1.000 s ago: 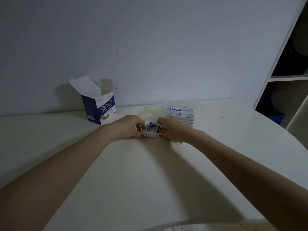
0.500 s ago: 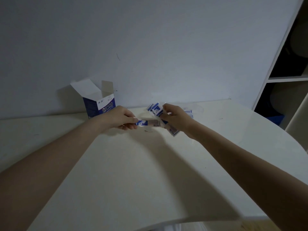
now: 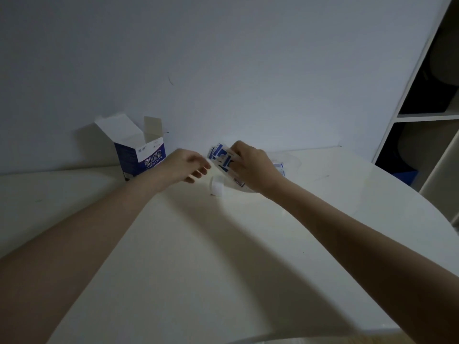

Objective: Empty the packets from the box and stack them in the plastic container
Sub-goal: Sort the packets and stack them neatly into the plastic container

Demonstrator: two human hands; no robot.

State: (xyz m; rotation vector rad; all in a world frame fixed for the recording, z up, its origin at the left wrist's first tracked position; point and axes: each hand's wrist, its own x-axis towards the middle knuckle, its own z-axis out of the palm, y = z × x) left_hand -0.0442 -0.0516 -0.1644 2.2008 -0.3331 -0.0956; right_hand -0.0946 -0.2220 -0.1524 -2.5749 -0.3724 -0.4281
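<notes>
My right hand (image 3: 250, 167) grips a fanned bunch of blue-and-white packets (image 3: 221, 157), their long axis tilted up and away to the left. The plastic container (image 3: 291, 161) lies just behind and to the right of that hand, so my right is nearer to it; I think more packets sit inside, though the view is dim. My left hand (image 3: 185, 167) hovers just beside the bunch, fingers loosely curled, holding nothing. A small white piece (image 3: 216, 188) rests on the bench (image 3: 223, 256) between my hands. The open box (image 3: 139, 155) stands behind my left wrist.
</notes>
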